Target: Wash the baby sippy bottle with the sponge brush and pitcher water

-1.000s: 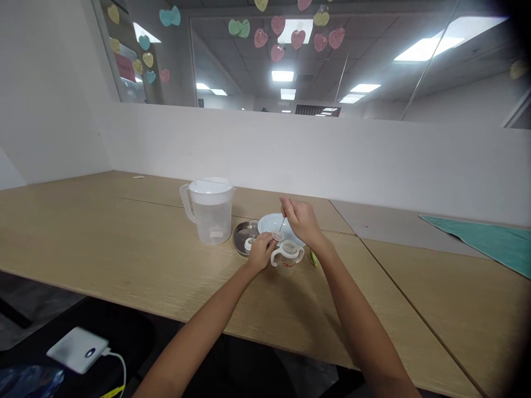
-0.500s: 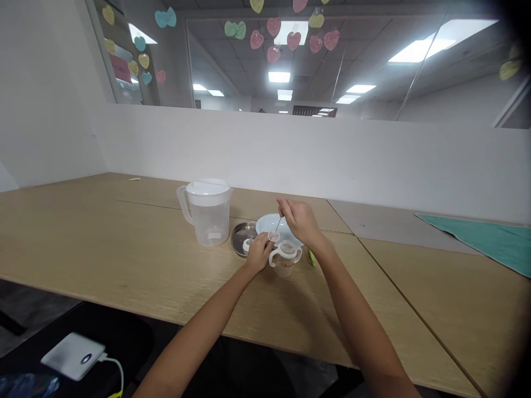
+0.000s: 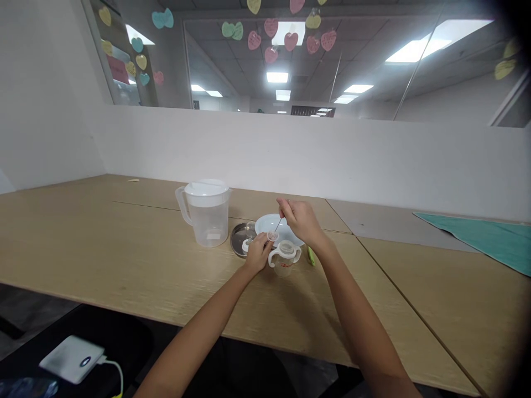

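My left hand point(image 3: 258, 253) is closed on a small clear round bottle part point(image 3: 272, 236), held above the edge of the plate. From above, my right hand point(image 3: 299, 218) pinches a thin wire-like stick point(image 3: 278, 224) that slants down with its lower end in that clear part. The stick's tip cannot be made out. Just in front stands a clear baby bottle point(image 3: 284, 266) with two white handles, red lettering and an open top. Behind my hands lies a pale blue-white plate point(image 3: 264, 223). A round metal tray point(image 3: 237, 241) beside my left hand holds a white ring-like piece point(image 3: 246, 245).
A lidded clear pitcher point(image 3: 209, 218) stands left of the tray. Right of the bottle lies a green object point(image 3: 311, 256). A teal cloth point(image 3: 477, 237) covers the far right of the wooden table point(image 3: 124, 249). A white power bank point(image 3: 72, 359) rests below the table edge.
Both hands keep almost the same pose, the stick still in the clear part. The whole view has shifted very slightly.
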Available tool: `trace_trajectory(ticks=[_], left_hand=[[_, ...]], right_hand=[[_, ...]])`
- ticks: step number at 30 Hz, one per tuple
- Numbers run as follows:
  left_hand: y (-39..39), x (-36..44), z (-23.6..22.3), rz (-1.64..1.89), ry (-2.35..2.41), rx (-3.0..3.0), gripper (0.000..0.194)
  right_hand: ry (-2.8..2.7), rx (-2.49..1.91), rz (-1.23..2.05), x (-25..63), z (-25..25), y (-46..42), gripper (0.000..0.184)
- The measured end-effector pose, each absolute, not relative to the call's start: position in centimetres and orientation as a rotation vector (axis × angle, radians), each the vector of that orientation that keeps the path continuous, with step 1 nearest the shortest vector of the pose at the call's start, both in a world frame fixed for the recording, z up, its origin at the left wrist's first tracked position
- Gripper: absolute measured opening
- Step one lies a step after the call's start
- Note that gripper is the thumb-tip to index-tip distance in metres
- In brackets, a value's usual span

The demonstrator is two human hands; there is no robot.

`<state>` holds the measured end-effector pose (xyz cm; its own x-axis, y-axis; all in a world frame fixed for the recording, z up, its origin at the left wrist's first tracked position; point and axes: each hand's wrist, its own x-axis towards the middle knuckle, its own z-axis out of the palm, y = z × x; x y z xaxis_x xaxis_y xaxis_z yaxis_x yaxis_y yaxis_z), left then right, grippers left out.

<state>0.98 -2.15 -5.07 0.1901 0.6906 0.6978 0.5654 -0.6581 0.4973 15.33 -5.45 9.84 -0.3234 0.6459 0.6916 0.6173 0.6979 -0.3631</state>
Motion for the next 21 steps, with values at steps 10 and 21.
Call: trace_trajectory(ticks=[10, 21], left_hand=[[-2.3, 1.0, -4.9, 1.471, 1.255, 2.314, 0.031], [-1.8, 1.1, -5.2, 1.488, 1.222, 2.286, 0.030]], right_hand=[[-2.117, -1.065, 0.113, 16.0, 10.9, -6.8, 0.053], [-2.441, -1.188, 0.092, 15.5, 10.7, -8.0, 0.049]])
